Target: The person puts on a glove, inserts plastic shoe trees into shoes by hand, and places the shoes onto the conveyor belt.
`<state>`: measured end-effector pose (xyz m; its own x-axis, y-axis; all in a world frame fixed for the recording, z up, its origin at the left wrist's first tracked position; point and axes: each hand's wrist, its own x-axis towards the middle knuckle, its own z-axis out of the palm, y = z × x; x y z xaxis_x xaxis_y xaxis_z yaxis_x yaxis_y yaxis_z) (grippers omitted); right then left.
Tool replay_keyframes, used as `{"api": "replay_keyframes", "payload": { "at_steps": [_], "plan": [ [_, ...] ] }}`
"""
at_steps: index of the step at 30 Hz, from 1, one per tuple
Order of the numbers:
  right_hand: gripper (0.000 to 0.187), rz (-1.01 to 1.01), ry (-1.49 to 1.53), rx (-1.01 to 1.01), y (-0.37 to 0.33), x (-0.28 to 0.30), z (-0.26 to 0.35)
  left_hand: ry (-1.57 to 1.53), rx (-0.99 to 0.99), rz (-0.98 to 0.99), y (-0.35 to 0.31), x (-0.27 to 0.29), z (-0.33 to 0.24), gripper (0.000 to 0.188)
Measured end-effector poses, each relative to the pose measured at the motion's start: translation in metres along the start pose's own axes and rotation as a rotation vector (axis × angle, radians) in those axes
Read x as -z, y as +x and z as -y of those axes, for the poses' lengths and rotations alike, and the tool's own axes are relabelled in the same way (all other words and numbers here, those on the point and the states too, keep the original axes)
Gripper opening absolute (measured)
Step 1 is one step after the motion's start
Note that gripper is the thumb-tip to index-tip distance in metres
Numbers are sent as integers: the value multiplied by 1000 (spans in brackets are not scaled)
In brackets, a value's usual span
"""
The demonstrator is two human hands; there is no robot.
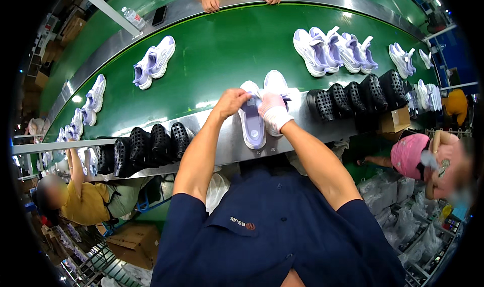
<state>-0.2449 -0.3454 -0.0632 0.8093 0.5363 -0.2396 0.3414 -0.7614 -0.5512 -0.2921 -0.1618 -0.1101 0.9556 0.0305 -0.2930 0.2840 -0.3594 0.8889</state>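
A white and lavender sneaker (253, 128) lies in front of me at the near edge of the green belt, its heel toward me and its opening facing up. My bare left hand (233, 103) pinches the sneaker's upper on the left, close to the tongue. On the other side my right hand (274, 110), in a pale glove or wrap, is closed on the same upper; its fingertips are partly hidden. A second sneaker (276, 80) sits just right of the first, partly covered by my right hand and wrist.
Black perforated shoe forms (355, 98) line the metal ledge on the right, with more black forms (160, 139) on the left. Several sneakers (155, 60) stand on the green belt (212, 50). Across it rest another person's hands (210, 3). Co-workers are at both sides.
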Motion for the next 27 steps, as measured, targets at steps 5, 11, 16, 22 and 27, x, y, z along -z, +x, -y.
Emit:
{"api": "replay_keyframes", "payload": {
  "at_steps": [5, 11, 16, 22, 27],
  "plan": [
    [20, -2, 18, 18, 11, -6, -13, -158, 157, 1, 1, -2, 9, 29],
    [26, 0, 109, 292, -13, -3, -15, 322, -314, -529, -86, -4, -2, 24],
    [48, -248, 169, 329, -63, 46, 12, 599, -28, -1234, -268, 77, -33, 12],
    [31, 97, 535, 170, -69, 53, 13, 975, 409, -1459, -388, 150, 56, 46],
    [30, 293, 589, 91, -77, 42, 47, 814, 376, -1329, -411, 182, 76, 48]
  ]
}}
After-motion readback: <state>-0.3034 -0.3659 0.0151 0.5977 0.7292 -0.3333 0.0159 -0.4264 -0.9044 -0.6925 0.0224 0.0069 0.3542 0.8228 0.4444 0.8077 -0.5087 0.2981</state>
